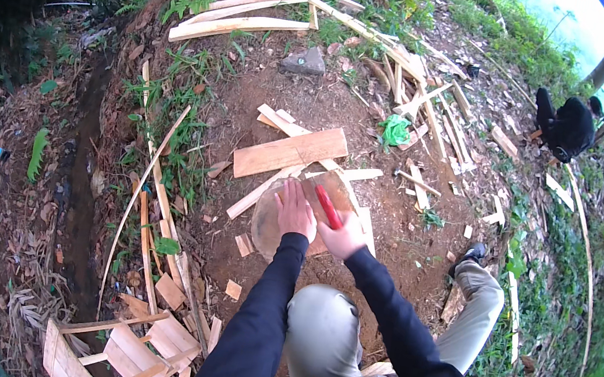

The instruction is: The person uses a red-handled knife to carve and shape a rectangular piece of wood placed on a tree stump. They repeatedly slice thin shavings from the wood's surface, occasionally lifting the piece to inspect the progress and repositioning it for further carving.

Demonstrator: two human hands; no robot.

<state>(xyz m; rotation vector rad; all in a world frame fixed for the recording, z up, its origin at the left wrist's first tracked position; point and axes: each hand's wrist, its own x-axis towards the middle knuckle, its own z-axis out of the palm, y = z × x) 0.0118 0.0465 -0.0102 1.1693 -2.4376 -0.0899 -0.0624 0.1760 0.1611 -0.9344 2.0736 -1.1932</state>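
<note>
Several offcuts [234, 289] at 7 o'clock: some cutting prob. done; plank [291, 153] at 12 o'clock prob. left. L hand [297, 212] flat over stump [264, 218], mid-view, fingers extended, no hold seen; R hand [342, 234], fingers closed, grips red tool [328, 206] there.

The wearer's two hands [297, 211], one red tool [328, 207], one stump [264, 218], one hammer [418, 182], one green bag [395, 131], many boards [291, 153].

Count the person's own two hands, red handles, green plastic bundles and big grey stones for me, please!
Hands: 2 (left hand, right hand)
Red handle: 1
Green plastic bundle: 1
Big grey stone: 1
Total: 5
</note>
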